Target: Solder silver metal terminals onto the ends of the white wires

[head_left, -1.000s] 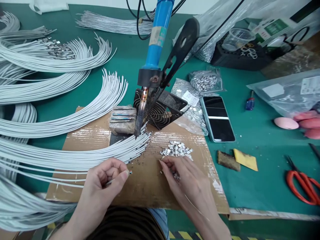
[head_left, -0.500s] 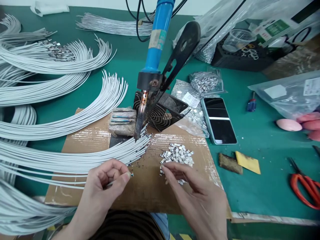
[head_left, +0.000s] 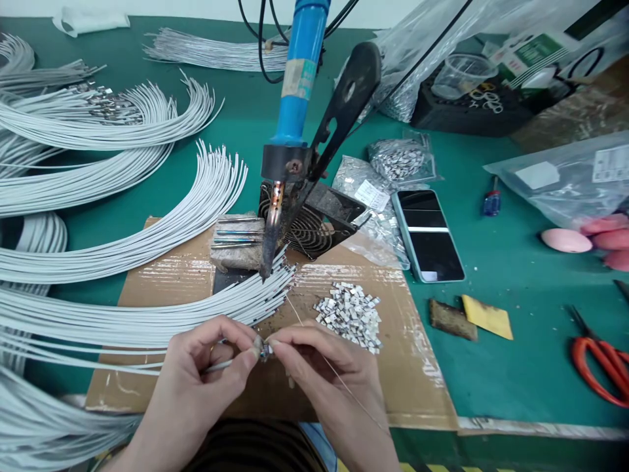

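Observation:
My left hand (head_left: 206, 367) pinches the stripped end of a thin white cable (head_left: 219, 365) over the taped cardboard sheet (head_left: 162, 282). My right hand (head_left: 319, 367) is closed in a pinch on a small metal connector shell (head_left: 265, 351), held right against the cable's tip, and a fine solder wire (head_left: 314, 341) runs across its fingers. A pile of loose metal shells (head_left: 351, 314) lies just right of the hands. Above them a blue-handled soldering iron (head_left: 289, 131) is fixed in a black stand, its tip down near a bundle of white cables (head_left: 147, 314).
Curved bundles of white cables (head_left: 98, 183) cover the left of the green table. A small fan (head_left: 314, 223) sits behind the iron. A phone (head_left: 427, 236), bags of metal parts (head_left: 400, 160), a small screwdriver (head_left: 491, 200) and red scissors (head_left: 602, 364) lie to the right.
My right hand left the pile of shells with one shell and moved left to meet my left hand at the cable tip. The left hand stayed nearly in place.

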A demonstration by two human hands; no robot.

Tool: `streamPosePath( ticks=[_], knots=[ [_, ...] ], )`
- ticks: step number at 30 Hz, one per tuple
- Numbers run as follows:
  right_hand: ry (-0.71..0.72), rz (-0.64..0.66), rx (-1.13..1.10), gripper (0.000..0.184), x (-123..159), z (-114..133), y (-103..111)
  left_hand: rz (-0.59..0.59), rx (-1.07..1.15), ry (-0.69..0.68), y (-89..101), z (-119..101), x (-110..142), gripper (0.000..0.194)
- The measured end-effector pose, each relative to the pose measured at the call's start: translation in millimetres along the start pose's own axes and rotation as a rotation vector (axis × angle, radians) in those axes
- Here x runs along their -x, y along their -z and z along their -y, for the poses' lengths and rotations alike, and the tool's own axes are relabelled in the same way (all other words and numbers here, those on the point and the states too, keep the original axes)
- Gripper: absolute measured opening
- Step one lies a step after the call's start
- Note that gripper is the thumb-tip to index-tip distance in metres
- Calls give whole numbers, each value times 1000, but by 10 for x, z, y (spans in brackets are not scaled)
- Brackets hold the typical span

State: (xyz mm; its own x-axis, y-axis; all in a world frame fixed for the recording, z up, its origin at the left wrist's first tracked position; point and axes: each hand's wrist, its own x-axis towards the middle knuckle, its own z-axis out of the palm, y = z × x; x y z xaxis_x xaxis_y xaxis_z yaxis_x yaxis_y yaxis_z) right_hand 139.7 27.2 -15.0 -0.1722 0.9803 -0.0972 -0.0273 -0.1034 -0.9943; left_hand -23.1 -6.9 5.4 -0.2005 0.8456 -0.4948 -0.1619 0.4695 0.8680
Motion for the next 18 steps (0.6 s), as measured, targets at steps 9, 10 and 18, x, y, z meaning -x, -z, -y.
streamPosePath(
  ticks=[9,10,18],
  knots=[
    [23,13,-2,14,-6,-27,-3,4,-18,-18,-14,-24,-22,20],
    [19,14,1,14,-5,-29,-1,0,-20,-25,-21,-29,-24,19],
    [7,34,22,14,-25,12,19,-21,-23,-34,-52,-31,-34,17]
  ],
)
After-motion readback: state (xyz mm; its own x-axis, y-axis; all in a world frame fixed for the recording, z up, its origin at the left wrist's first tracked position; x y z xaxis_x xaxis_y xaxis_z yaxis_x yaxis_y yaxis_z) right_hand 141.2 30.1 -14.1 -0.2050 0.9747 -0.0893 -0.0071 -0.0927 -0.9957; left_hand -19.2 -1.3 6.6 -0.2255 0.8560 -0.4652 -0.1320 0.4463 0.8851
